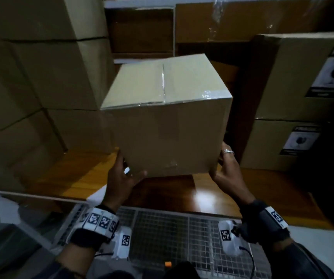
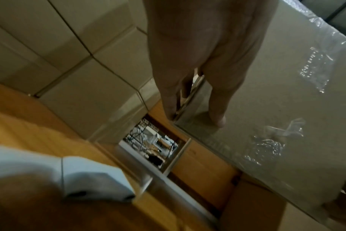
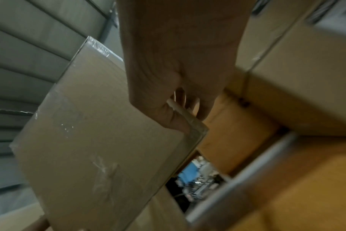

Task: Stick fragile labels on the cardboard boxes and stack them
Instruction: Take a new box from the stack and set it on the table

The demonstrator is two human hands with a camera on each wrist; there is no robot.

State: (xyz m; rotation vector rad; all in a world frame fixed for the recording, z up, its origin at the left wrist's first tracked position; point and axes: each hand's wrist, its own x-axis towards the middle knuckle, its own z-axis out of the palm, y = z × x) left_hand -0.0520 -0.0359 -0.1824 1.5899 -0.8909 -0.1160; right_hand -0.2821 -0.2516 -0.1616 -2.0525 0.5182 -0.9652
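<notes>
While your left hand (image 1: 121,178) and right hand (image 1: 227,170) clasp the lower corners of the taped cardboard box (image 1: 168,117), fingers curled under its bottom edges, it hangs tilted above the wooden bench (image 1: 77,178), between stacked boxes.

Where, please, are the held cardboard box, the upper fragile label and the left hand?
Held cardboard box (image 1: 168,133): head view, middle of its front face.
Upper fragile label (image 1: 332,74): head view, its white centre panel.
Left hand (image 1: 121,178): head view, back of the hand.
</notes>
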